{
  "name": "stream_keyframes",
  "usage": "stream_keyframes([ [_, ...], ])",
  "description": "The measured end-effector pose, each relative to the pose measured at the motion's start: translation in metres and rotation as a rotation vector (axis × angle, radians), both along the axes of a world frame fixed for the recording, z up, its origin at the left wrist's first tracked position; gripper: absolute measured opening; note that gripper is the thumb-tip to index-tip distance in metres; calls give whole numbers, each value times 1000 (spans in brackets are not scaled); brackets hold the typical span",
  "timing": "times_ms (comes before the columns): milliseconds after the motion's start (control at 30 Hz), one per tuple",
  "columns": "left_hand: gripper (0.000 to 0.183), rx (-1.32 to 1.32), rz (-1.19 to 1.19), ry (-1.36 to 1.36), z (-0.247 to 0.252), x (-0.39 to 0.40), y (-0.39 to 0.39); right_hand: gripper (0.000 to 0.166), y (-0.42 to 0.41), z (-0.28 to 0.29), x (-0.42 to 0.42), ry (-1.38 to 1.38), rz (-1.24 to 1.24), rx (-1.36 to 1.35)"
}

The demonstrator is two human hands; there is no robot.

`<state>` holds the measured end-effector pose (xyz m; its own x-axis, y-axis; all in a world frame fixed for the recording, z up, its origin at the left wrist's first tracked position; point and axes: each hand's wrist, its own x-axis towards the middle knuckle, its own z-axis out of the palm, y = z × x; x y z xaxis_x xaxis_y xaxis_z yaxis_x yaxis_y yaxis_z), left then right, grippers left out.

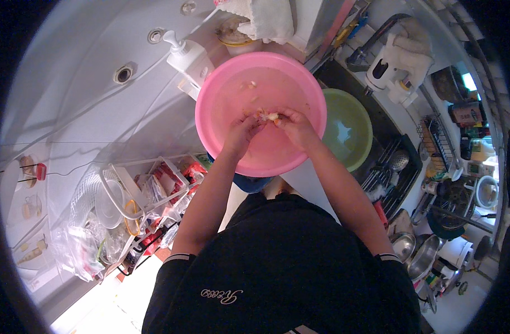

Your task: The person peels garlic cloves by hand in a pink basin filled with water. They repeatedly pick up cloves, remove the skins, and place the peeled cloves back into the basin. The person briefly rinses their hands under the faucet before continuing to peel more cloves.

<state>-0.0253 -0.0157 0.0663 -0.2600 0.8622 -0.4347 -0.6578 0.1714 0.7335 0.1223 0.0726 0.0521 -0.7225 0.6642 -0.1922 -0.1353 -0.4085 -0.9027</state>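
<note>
Above a pink plastic basin (261, 163), my two hands meet at a small pale and orange piece of food (273, 117), possibly a shrimp. My right hand (296, 127) pinches its right side between thumb and fingers. At the other side, the fingertips of my left hand (243, 130) grip a translucent, reddish end. What the fingers cover is hidden. Inside the basin, beyond my hands, lie a few small pale bits (253, 84), apparently in shallow water.
A green basin (350, 133) stands right of the pink one in a dark sink. Behind are a white pump bottle (190, 60) and a bowl (236, 39) with greyish contents. Packed white baskets (154, 183) stand left; a utensil rack (390, 175) and metal pans (424, 256) are right.
</note>
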Motion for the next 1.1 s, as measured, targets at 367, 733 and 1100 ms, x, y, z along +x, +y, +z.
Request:
stream_keyframes([
  [367, 18, -41, -153, 593, -3, 1, 0, 31, -1, -10, -5, -220, 5, 474],
  [733, 14, -105, -230, 912, -10, 1, -5, 37, -10, -7, -8, -325, -61, 790],
  [1100, 16, -109, -123, 478, -2, 1, -5, 24, -2, 1, -3, -125, 7, 135],
])
